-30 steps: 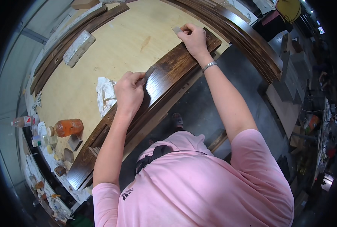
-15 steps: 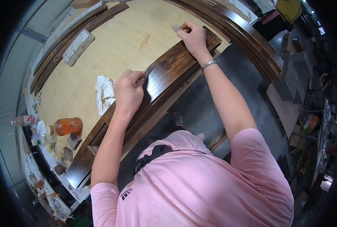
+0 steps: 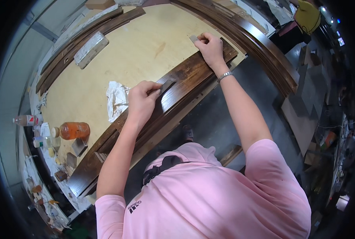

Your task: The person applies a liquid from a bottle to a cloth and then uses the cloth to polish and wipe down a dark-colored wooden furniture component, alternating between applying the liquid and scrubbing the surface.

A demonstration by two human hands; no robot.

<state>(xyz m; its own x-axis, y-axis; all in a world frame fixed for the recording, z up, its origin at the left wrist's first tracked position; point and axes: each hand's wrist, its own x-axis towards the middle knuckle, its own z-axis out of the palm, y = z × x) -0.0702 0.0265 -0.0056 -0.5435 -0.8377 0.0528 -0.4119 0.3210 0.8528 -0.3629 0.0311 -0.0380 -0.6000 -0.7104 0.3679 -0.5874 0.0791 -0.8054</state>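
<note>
A dark brown, glossy wooden board [image 3: 193,71] lies slantwise along the near edge of the pale worktable. My left hand [image 3: 141,101] is closed on a thin dark grey strip [image 3: 168,85], which lies on or just over the middle of the board. At the far right end, my right hand [image 3: 212,51] pinches a small flat light grey piece [image 3: 193,39]; its wrist is over the board. Crumpled white paper [image 3: 117,100] rests on the tabletop, left of my left hand.
A bottle of orange liquid [image 3: 74,130] and several small blocks stand at the left. A white-covered block [image 3: 90,49] and dark wooden strips [image 3: 66,59] lie farther back. More long dark boards [image 3: 261,34] run along the far right. Another person in yellow [image 3: 308,18] is beyond them.
My left hand has moved a little to the right along the board, and the dark strip shows more of its length. My right hand keeps its pinch near the board's end. The view has shifted slightly.
</note>
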